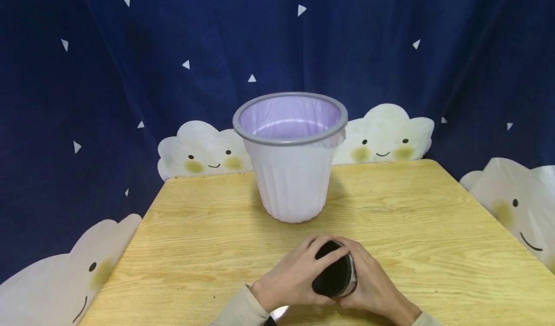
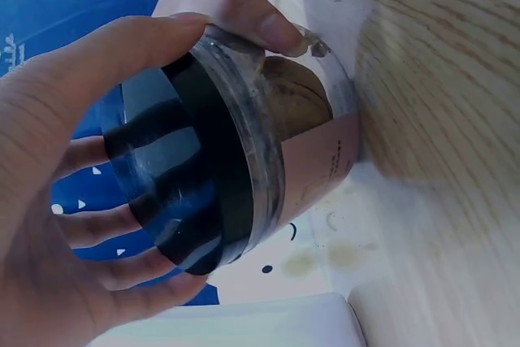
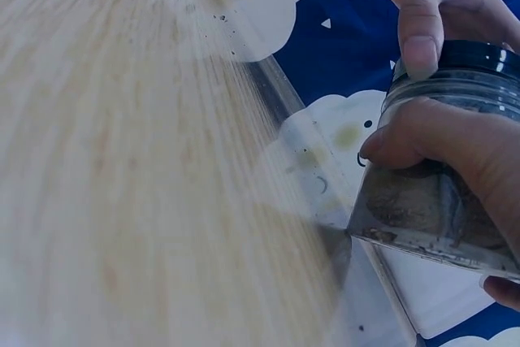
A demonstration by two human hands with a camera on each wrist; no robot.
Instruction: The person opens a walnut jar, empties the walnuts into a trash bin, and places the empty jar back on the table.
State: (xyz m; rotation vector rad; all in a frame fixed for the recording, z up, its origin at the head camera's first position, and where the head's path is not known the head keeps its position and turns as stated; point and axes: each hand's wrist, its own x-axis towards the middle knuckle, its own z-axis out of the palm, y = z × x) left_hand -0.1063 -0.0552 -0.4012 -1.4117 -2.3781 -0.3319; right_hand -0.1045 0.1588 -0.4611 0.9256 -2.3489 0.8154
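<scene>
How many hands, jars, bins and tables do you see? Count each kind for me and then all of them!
Hands: 2, left hand and right hand
Jar: 1
Bin: 1
Table: 1
Total: 5

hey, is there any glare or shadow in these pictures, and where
Head view: soft shadow on the table beside the bin; left wrist view: glossy streaks on the black lid of the jar; right wrist view: the table looks pale, washed out.
</scene>
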